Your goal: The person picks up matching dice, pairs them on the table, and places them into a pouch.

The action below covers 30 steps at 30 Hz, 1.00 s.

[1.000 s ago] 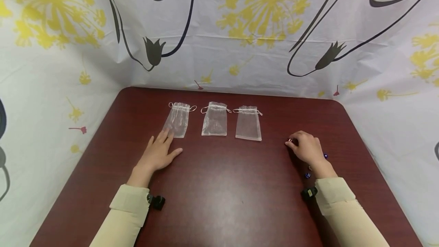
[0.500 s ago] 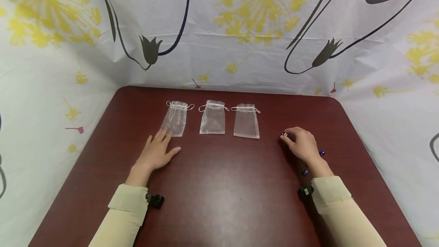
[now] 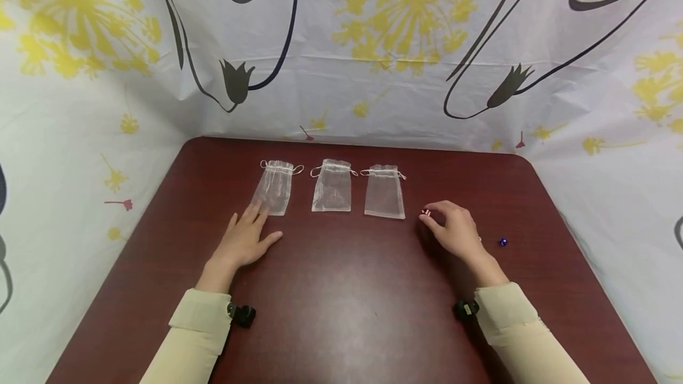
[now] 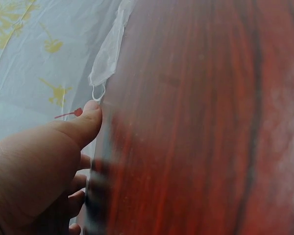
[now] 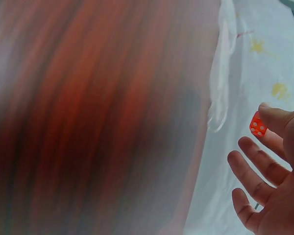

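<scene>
My right hand (image 3: 453,231) pinches a red die (image 5: 257,125) with white pips between thumb and index finger, to the right of the pouches. In the right wrist view its other fingers are spread loosely. My left hand (image 3: 242,243) lies flat with fingers spread, fingertips at the lower edge of the left sheer drawstring pouch (image 3: 275,187). A middle pouch (image 3: 332,186) and a right pouch (image 3: 385,192) lie beside it in a row, their drawn cords toward the back. A blue die (image 3: 503,242) sits on the table right of my right hand.
The dark red wooden table (image 3: 331,289) has rounded back corners. Behind and on both sides hangs a white curtain (image 3: 299,105) with yellow and grey flower prints. Each wrist carries a small black camera, such as the left camera (image 3: 245,316).
My right hand has moved left toward the right pouch with the red die in its pinch. A second blue die, seen earlier near its wrist, is now hidden. My left hand stays in place.
</scene>
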{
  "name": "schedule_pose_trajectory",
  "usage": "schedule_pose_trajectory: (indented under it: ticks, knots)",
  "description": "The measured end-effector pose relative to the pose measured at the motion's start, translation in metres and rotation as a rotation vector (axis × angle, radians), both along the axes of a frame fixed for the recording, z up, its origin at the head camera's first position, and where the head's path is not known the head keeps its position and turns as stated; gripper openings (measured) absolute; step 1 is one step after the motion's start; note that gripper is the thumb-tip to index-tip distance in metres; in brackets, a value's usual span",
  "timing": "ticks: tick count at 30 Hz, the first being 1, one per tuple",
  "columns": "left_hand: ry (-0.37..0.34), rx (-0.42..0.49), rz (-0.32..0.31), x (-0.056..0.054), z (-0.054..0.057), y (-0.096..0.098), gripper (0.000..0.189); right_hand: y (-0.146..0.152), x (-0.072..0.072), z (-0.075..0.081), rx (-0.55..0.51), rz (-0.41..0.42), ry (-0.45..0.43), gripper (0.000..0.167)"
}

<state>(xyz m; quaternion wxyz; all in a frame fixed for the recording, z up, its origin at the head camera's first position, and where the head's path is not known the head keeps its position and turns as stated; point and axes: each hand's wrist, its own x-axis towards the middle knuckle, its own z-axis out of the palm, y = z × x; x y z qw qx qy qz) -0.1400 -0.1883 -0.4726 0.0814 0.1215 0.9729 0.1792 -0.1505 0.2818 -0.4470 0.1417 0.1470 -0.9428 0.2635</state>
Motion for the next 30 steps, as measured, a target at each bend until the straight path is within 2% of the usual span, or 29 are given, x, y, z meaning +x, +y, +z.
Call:
schedule_pose_trajectory:
  ticks: [5,13,23,30]
  knots:
    - [0.016,-0.002,0.005,-0.004,0.004,0.000,0.078,-0.022,-0.003,0.009,-0.034,0.056,0.056,0.018]
    - [0.061,0.013,0.013,-0.007,0.009,-0.001,0.078,-0.054,-0.002,0.013,-0.037,0.128,0.051,0.021]
    - [0.062,0.017,0.005,0.005,-0.001,0.001,0.078,-0.092,0.015,0.005,-0.048,0.210,0.033,0.024]
    - [0.063,0.022,0.007,0.010,-0.001,0.002,0.078,-0.125,0.018,0.001,-0.032,0.282,0.040,0.019]
